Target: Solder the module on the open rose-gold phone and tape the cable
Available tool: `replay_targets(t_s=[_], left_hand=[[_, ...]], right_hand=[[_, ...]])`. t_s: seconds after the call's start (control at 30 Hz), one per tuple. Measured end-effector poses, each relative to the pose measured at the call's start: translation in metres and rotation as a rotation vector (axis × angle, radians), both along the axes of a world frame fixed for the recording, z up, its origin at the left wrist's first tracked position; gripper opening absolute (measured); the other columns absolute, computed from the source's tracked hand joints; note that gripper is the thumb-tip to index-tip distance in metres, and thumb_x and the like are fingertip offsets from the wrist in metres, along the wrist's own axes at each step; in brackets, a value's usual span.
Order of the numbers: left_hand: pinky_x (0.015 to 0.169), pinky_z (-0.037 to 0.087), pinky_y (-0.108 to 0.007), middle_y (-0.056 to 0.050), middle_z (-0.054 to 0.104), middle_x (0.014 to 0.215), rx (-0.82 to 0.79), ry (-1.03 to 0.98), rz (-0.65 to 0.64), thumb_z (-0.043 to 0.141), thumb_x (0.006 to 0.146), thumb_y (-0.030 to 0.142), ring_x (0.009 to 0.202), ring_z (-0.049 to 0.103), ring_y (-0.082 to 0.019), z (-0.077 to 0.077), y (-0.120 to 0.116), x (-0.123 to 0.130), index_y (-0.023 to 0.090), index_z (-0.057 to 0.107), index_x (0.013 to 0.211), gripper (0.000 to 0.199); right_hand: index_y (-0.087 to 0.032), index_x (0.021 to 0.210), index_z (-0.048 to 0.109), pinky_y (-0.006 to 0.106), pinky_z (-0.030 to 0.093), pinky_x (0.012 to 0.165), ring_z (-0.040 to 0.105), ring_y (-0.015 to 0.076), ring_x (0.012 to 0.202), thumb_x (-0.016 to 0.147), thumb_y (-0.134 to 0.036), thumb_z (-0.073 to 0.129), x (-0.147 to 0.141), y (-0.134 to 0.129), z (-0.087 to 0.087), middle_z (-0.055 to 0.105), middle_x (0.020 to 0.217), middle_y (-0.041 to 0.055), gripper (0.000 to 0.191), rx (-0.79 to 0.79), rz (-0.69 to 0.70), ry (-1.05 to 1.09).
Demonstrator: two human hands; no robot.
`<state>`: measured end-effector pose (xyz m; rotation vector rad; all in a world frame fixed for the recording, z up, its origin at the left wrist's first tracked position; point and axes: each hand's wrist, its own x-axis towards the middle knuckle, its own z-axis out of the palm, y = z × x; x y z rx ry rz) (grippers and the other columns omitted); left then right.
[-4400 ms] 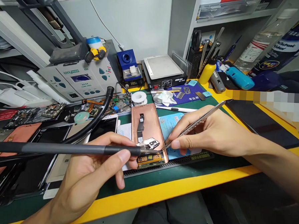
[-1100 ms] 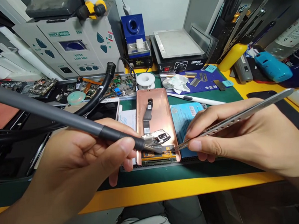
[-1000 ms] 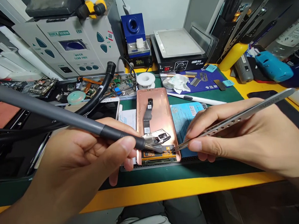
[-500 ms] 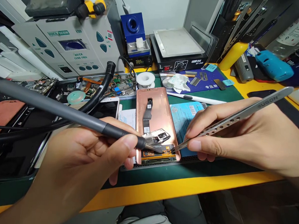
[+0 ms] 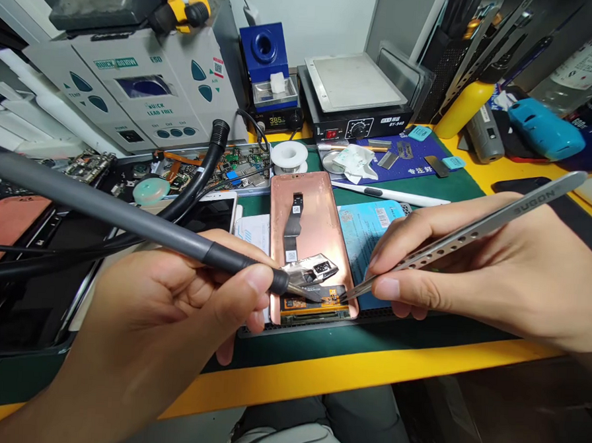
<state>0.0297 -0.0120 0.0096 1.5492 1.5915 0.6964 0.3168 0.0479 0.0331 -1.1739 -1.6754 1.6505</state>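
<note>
The left hand (image 5: 171, 327) curls, thumb on top, its grip tight on a dark pen tool (image 5: 147, 220) aimed at four o'clock. The pink phone part (image 5: 316, 216) lies between the hands. The right hand (image 5: 446, 276) pinches silver tweezers (image 5: 466, 234) aimed at eight o'clock.

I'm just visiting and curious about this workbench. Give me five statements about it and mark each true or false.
1. The left hand holds a soldering iron. True.
2. The right hand holds a white pen. False: it holds tweezers.
3. Both tool tips are at the near end of the copper panel. True.
4. The yellow bottle stands left of the silver plate. False: it stands to its right.
5. The small display shows 385. True.
</note>
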Motion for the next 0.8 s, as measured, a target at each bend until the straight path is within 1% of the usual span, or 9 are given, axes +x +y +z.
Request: replay_targets(t_s=[0.2,0.3,0.4,0.53,0.7,0.8], left_hand=[[0.040,0.055,-0.024,-0.001,0.076,0.075,-0.011,-0.005,0.044,0.068,0.096,0.067,0.057,0.071,-0.018,0.0022,-0.0013,0.0031,0.026,0.081,0.075,0.048],[0.039,0.054,-0.023,-0.002,0.077,0.075,0.003,0.006,0.008,0.067,0.096,0.069,0.057,0.071,-0.018,0.0021,0.0003,0.0024,0.025,0.082,0.073,0.051],[0.039,0.054,-0.023,-0.003,0.077,0.076,-0.005,0.001,0.003,0.066,0.096,0.070,0.058,0.072,-0.019,0.0020,0.0009,0.0030,0.025,0.082,0.074,0.052],[0.040,0.055,-0.023,-0.002,0.077,0.074,-0.021,-0.002,0.041,0.067,0.096,0.068,0.056,0.070,-0.017,0.0023,0.0001,0.0046,0.025,0.081,0.074,0.050],[0.039,0.056,-0.023,-0.003,0.077,0.073,0.001,-0.020,0.014,0.068,0.096,0.069,0.059,0.074,-0.020,0.0024,0.0015,0.0029,0.025,0.081,0.073,0.051],[0.039,0.057,-0.023,-0.003,0.077,0.073,0.010,-0.014,0.004,0.068,0.097,0.066,0.059,0.074,-0.020,0.0017,0.0020,0.0019,0.025,0.081,0.073,0.049]], right_hand=[[-0.023,0.078,0.091,0.018,0.059,0.046,0.072,0.0155,0.054,0.068,-0.023,0.105,-0.0009,-0.0007,0.0004,0.081,0.068,0.0025,0.017,0.019,0.002,-0.009],[-0.024,0.078,0.091,0.019,0.059,0.045,0.073,0.0161,0.053,0.069,-0.024,0.104,-0.0004,-0.0007,-0.0020,0.081,0.068,0.0025,0.017,0.025,0.005,-0.008],[-0.024,0.079,0.091,0.019,0.059,0.045,0.073,0.0162,0.053,0.071,-0.024,0.103,0.0017,-0.0004,-0.0041,0.082,0.068,0.0021,0.015,0.044,0.016,0.011],[-0.026,0.081,0.092,0.018,0.059,0.048,0.074,0.0151,0.056,0.073,-0.023,0.103,0.0015,-0.0004,-0.0019,0.083,0.071,0.0009,0.015,0.044,0.028,-0.004],[-0.026,0.080,0.092,0.018,0.061,0.050,0.078,0.0170,0.061,0.069,-0.023,0.105,-0.0035,-0.0013,-0.0001,0.084,0.072,0.0010,0.017,0.043,0.000,-0.008],[-0.027,0.083,0.093,0.018,0.063,0.051,0.080,0.0177,0.062,0.070,-0.022,0.104,-0.0034,-0.0011,-0.0018,0.086,0.076,0.0010,0.018,0.042,0.006,0.008]])
